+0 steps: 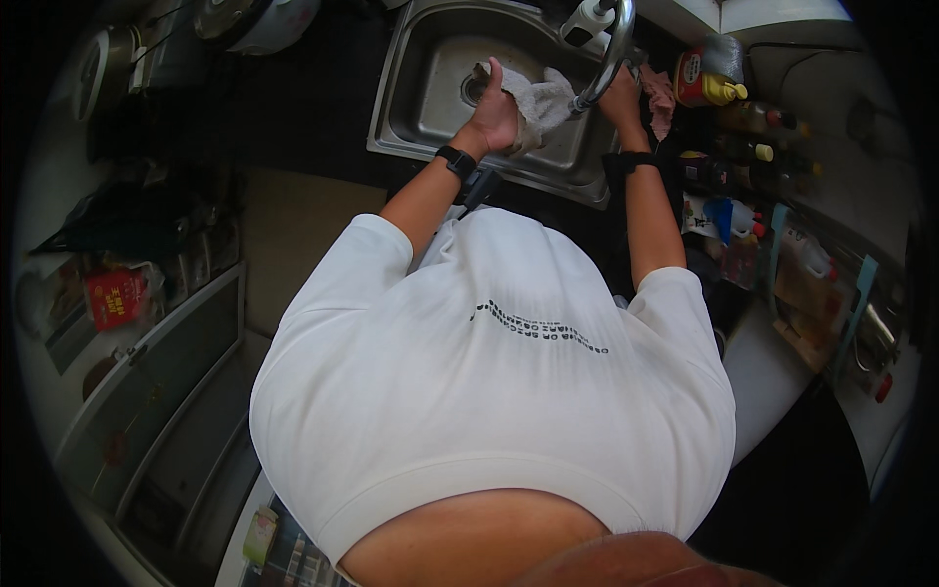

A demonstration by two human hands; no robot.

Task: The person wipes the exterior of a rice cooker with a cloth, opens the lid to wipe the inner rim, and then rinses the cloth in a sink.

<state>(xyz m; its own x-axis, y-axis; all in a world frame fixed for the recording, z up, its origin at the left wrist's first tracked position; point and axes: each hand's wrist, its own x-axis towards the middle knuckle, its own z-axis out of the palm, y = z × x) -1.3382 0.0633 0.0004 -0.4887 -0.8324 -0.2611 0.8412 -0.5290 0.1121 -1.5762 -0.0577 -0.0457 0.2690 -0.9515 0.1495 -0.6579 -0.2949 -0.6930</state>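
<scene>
My left hand [497, 117] is over the stainless steel sink [440, 70], thumb pointing up, and holds a bunched white and greyish cloth [549, 99]. The cloth hangs beneath the end of the chrome faucet spout [620, 51], near the drain [472, 91]. My right hand [622, 95] reaches to the sink's right side by the faucet's base. Its fingers are partly hidden behind the spout, so their grip cannot be made out. A pink cloth [658, 103] lies just right of that hand. Whether water runs is not clear.
Behind the spout stands a white bottle or dispenser [585, 28]. On the right are a red container with a yellow pump [700, 77], several bottles [748, 150] and a cutting board [814, 286]. A lidded pot [257, 26] sits far left on the dark counter [315, 110].
</scene>
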